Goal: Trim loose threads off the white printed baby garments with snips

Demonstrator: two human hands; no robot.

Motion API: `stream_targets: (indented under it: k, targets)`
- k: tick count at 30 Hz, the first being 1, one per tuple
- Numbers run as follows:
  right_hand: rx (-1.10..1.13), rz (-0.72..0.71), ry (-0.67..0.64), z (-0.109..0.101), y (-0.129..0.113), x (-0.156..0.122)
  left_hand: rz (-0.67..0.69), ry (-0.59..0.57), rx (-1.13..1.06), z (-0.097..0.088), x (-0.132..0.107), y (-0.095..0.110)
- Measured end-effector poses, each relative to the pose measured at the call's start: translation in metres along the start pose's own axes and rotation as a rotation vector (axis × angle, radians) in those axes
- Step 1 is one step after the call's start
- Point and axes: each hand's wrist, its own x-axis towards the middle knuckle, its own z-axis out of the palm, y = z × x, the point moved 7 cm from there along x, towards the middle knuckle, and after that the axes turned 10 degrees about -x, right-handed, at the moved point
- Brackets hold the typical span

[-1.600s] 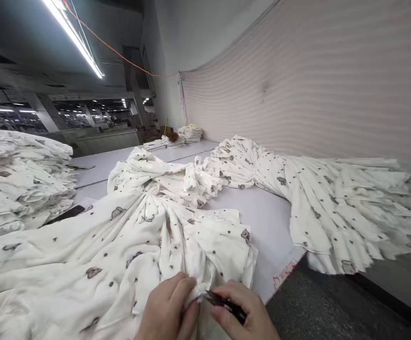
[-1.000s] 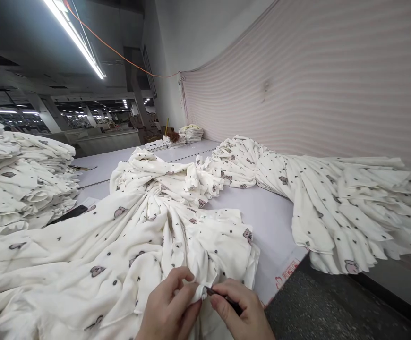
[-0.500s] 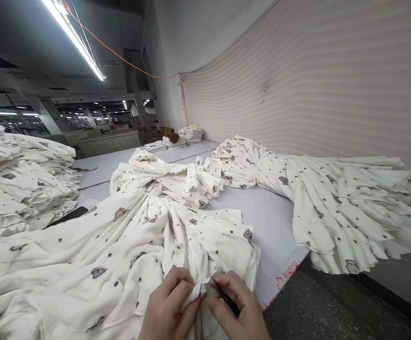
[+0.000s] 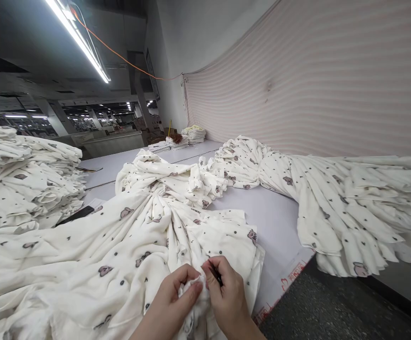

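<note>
My left hand (image 4: 177, 298) is closed with thumb and fingers pinching a gathered edge of white fabric (image 4: 134, 264) printed with small bears and dots. Right beside it, my right hand (image 4: 228, 297) is closed around small dark thread snips (image 4: 215, 273), mostly hidden by the fingers. Its thumb and fingertips meet the fabric edge by the left hand. The fabric lies in loose folds across the near table, bunched together toward the middle.
Folded printed fabric is heaped in a tall pile (image 4: 31, 179) at left, with a dark flat object (image 4: 76, 215) beside it. Another gathered bundle (image 4: 326, 203) hangs over the table's right edge. Small stacks (image 4: 193, 135) stand at the back, before a striped cloth wall (image 4: 308, 85).
The view has shifted slightly, so the scene sits further right. My right hand has turned more upright with the snips, and both hands have drawn closer together at the fabric edge.
</note>
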Motion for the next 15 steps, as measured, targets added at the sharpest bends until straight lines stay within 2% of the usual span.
stream_targets:
  k: [3,7,11,15]
  targets:
    - [0.104,0.098,-0.045,-0.006,0.001,0.003,-0.031,0.121,-0.087,-0.007,0.0,-0.006]
    - [0.107,0.036,-0.114,-0.017,-0.001,-0.004,-0.008,0.25,-0.136,-0.013,-0.005,-0.007]
    - [0.113,0.058,-0.188,-0.012,0.005,-0.011,0.068,0.248,-0.127,-0.007,-0.008,-0.001]
    - [0.134,0.045,-0.181,-0.007,0.003,-0.008,0.132,0.218,-0.065,-0.004,-0.008,0.002]
